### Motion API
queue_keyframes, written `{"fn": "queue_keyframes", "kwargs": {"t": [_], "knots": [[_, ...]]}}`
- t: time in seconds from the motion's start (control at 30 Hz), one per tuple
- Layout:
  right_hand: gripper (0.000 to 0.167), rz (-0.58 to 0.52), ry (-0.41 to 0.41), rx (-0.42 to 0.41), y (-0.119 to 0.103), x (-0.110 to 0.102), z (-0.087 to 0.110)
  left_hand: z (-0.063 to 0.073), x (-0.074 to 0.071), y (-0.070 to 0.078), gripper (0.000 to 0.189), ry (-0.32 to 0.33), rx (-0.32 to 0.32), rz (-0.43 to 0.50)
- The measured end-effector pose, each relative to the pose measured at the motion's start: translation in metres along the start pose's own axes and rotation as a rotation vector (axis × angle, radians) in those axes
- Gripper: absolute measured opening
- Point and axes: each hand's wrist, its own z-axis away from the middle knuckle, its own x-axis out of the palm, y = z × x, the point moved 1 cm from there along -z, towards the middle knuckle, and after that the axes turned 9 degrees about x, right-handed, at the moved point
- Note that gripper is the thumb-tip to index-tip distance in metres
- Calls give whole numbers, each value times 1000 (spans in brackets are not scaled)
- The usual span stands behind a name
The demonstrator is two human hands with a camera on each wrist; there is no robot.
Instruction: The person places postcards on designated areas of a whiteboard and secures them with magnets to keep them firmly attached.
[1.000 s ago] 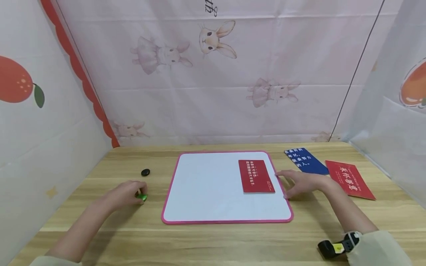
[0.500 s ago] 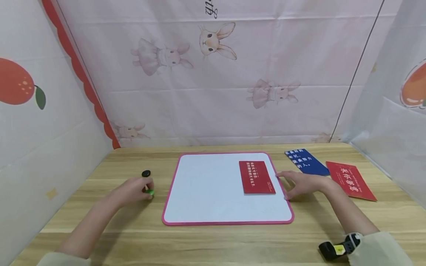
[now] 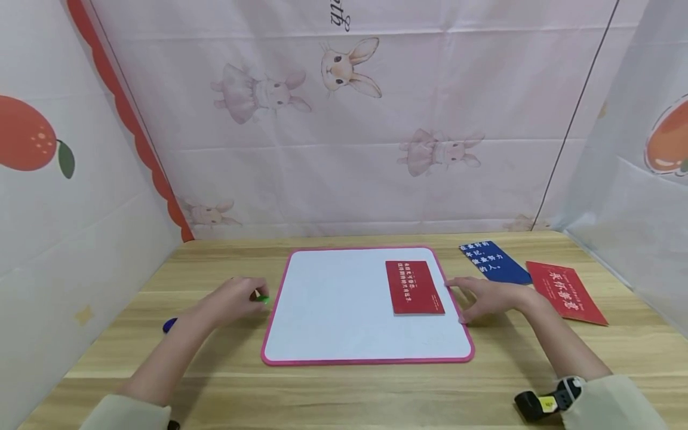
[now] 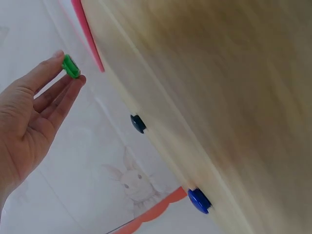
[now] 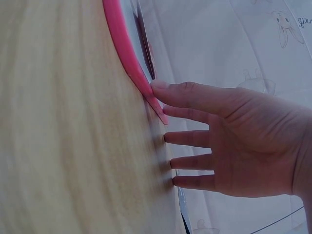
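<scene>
My left hand (image 3: 233,300) pinches a small green magnet (image 4: 71,67) between thumb and fingertips, just left of the whiteboard's edge. The whiteboard (image 3: 333,310) lies flat on the table with a pink frame. On its right half rests a red card (image 3: 415,287) with white writing. My right hand (image 3: 486,297) touches the board's right edge with spread, fairly straight fingers; the right wrist view shows the thumb (image 5: 161,85) on the pink frame (image 5: 127,53). A black magnet (image 4: 138,124) and a blue magnet (image 4: 199,201) sit on the table; my left hand hides the black one in the head view.
At the right, a blue card (image 3: 494,262) and another red card (image 3: 567,292) lie on the wooden table (image 3: 365,397). Printed cloth walls (image 3: 344,179) enclose the back and both sides.
My left hand has moved right and slightly away from me with the green magnet, towards the board. The blue magnet has come into view and the black one is now covered. My right hand stays put.
</scene>
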Motion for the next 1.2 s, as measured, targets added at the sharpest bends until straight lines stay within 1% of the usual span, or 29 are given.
{"fn": "queue_keyframes", "kwargs": {"t": [0.13, 0.3, 0.5, 0.6, 0.67, 0.83, 1.03, 1.2], "knots": [[80, 0, -1, 1, 0, 1, -1, -7, 1, 5, 13, 22, -1, 2], [81, 13, 5, 0, 0, 1, -1, -15, 0, 13, 11, 41, 17, -13], [80, 8, 2, -8, -1, 0, -1, -26, -1, 23, 11, 35, -18, 27], [80, -2, -1, -15, 0, 0, -1, -31, -1, 27, 12, 42, -19, 41], [80, -6, -2, -17, 0, 0, 0, -35, -2, 29, 12, 52, -5, 49], [81, -3, 1, -12, 1, 1, 0, -41, -4, 35, 14, 65, 55, 62], [82, 6, 3, -2, 1, 1, 0, -49, -7, 41, 15, 59, 68, 61], [81, 14, 3, -3, 0, 0, 0, -58, -8, 46, 14, 57, 99, 57]]}}
